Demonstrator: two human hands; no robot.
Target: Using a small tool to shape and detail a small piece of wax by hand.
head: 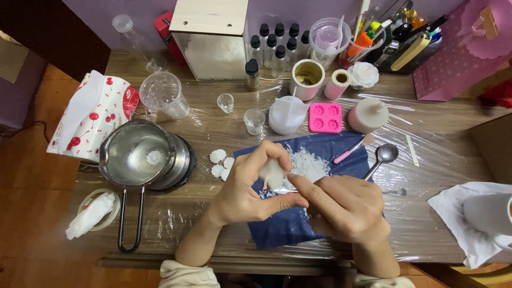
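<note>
A white wax lump [272,173] sits pinched in the left hand [248,192], grip clamped on it above the blue cloth [288,224] near the bench's front edge. The right hand [346,205] lies curled beside it, forefinger touching the lump, its grip closed on a thin metal tool [282,190].

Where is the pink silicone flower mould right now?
In the head view, the pink silicone flower mould lies toward the table's back, right of centre, between the white pouring jug and the round pinkish-white candle.
</note>
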